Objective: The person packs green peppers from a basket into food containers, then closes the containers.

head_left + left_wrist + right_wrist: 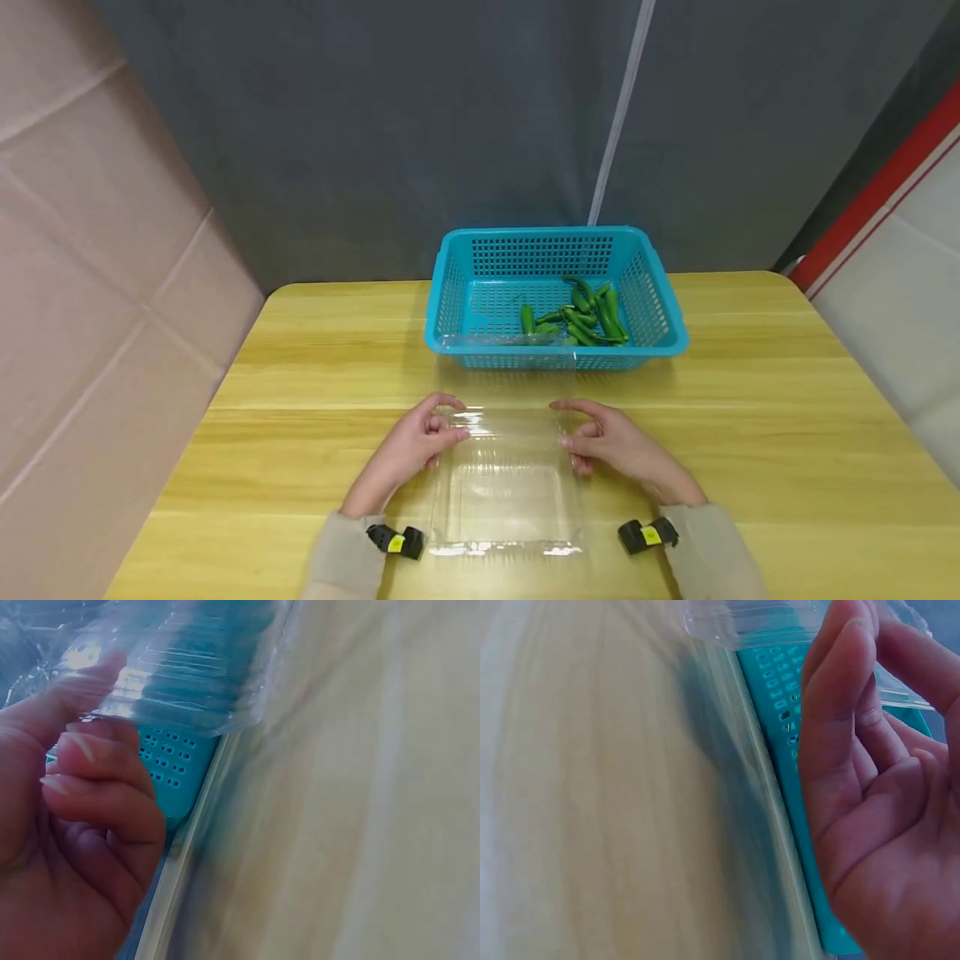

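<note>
A clear plastic clamshell box (507,500) stands unfolded in the middle of the wooden table, its lid (504,382) raised on the far side toward the basket. My left hand (414,442) pinches the box's left edge near the fold between thumb and curled fingers. On the opposite edge my right hand (617,443) pinches it likewise. In the left wrist view the thumb lies along the ridged plastic (187,682). The right wrist view shows fingertips meeting the thumb at the plastic's rim (750,622). The box holds nothing that I can see.
Beyond the box a blue perforated basket (540,233) stands at the table's back edge. Several green chili peppers (581,317) lie inside it, mostly toward the right. A dark grey partition (420,133) rises behind the table (787,417).
</note>
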`<state>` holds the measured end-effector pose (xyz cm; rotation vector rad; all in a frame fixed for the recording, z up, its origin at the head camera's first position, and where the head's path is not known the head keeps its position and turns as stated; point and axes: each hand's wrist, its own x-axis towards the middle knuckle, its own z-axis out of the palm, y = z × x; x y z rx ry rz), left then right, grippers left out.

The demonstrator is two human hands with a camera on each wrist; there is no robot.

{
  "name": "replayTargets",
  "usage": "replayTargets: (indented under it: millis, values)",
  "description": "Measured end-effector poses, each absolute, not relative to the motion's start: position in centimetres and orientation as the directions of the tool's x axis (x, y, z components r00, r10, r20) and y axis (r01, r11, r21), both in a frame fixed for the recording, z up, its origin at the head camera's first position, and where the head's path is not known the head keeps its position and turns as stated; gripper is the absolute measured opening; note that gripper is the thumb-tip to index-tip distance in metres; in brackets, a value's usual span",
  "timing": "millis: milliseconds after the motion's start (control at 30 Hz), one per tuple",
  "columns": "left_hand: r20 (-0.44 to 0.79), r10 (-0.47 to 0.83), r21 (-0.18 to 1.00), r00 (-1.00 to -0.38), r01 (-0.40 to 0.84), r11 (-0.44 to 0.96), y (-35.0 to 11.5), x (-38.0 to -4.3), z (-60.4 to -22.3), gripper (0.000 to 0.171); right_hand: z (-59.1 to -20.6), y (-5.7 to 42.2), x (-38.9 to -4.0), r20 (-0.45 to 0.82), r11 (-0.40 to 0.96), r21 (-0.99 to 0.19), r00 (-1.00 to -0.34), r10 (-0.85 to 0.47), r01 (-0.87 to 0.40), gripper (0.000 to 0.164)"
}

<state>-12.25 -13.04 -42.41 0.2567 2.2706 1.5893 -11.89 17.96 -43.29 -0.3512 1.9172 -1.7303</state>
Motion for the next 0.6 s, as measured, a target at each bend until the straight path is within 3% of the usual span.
replayTargets:
  millis: [367,600]
  values:
    - [-0.058,0.257,0.901,-0.965,0.061,0.43,-13.3,-13.2,-43.9,0.039,-42.8,17.3,-12.9,-0.209,0.175,-0.975,-0.844,-0.494,0.139,0.06]
    - [0.0,0.274,0.869,-0.962,0.136,0.475,-13.0,-13.8,-43.5,0.044,-42.8,17.5,-13.4,-0.196,0.184,-0.975,-0.858,-0.475,0.121,0.059]
